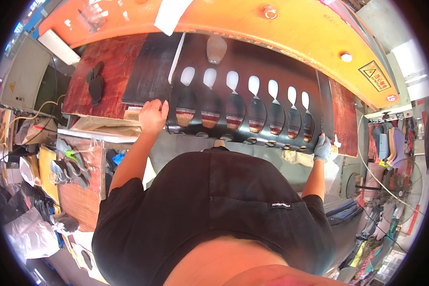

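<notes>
A wide black sheet (281,71) lies across the red board under the orange machine, its near edge drooping past the board. A row of several sole-shaped cut-outs (233,107) runs along it, pale at their far ends. My bare left hand (153,116) is closed at the sheet's near left corner, fingertips against its edge. Round the near right corner my right hand (322,148), in a grey glove, is closed with the thumb on top. The undersides of both grips are hidden. Farther back, a greyish-brown oval shape (217,49) shows on the sheet.
The orange machine beam (300,33) spans the far side, with buttons on its face. Black sole-shaped pieces (96,85) lie on the red board (112,55) at left. Several grey soles (71,167) rest on a side table. A fan (403,183) stands at right near hanging materials.
</notes>
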Available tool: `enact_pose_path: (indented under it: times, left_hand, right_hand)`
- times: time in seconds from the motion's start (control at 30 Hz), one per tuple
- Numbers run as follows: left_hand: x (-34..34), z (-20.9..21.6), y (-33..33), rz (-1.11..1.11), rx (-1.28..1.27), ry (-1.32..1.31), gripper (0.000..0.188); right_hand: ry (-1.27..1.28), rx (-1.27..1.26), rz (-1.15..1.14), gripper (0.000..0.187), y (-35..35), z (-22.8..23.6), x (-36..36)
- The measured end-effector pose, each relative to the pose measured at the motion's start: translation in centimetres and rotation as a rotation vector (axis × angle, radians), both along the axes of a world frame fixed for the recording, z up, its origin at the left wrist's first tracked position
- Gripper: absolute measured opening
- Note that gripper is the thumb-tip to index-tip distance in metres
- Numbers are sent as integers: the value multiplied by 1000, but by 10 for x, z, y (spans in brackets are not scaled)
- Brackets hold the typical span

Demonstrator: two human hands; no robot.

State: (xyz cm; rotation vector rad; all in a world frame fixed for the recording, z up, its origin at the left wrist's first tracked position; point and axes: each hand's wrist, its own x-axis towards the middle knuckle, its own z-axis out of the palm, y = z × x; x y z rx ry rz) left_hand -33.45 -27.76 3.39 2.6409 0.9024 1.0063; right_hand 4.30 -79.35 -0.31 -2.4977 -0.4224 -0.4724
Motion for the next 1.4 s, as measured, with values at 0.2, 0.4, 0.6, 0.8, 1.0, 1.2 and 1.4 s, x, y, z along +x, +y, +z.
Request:
enact_pose_path:
  times: [0.2,0.4,0.6,0.8,1.0,1.2,1.4]
  left_hand:
    - [-77,-7,-55,-81,18,-7,29]
    - [-130,-3,-100,-114,-68,28,21]
    - [-109,22,-110,-250,-101,-220,24]
    - [-37,21,-113,-459,-57,136,37]
    - [-34,12,-111,-459,-54,220,39]
    - [-32,12,-109,-452,-56,228,40]
    - [-29,12,-107,-452,-34,243,40]
  right_hand:
    - [-28,348,15,34,18,29,-67]
    - [-79,182,495,47,213,78,-135]
    - [253,-48,717,73,354,107,-201]
    - [224,-173,634,76,365,85,-226]
    - [938,677,760,44,353,79,-182]
    - [870,665,686,39,322,96,-159]
    - [287,-199,553,63,327,103,-191]
